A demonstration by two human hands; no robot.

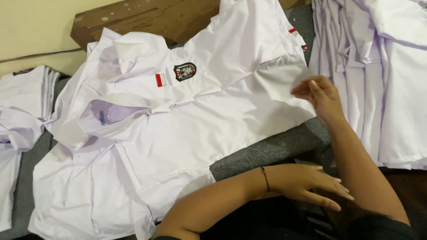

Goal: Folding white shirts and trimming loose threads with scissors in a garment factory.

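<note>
Surface: a grey felt-like table cover (271,149) under heaps of white clothing, with a worn brown wooden board (147,20) at the far edge and a pale yellow wall (31,26) behind it.
Landmark: the white shirt (191,120) spread open across the middle of the cover, collar toward the wall.
Shirt details: a dark round badge (184,71) on its chest pocket, a small red-and-white patch (160,80) just beside the badge, toward the collar.
Right hand: the right hand (321,95) lies at the shirt's side edge, fingers pressed together and curled, touching the white cloth there; whether they pinch it I cannot tell.
Left hand: the left hand (307,182) is below the shirt's hem, off the cloth, near the person's dark lap, fingers stretched out flat and slightly spread, holding nothing; a thin dark band (265,178) circles its wrist.
Beyond the right hand: a stack of white garments (373,80), just beside the shirt.
Opposite side: folded white shirts (22,106), near the shirt's collar.
</note>
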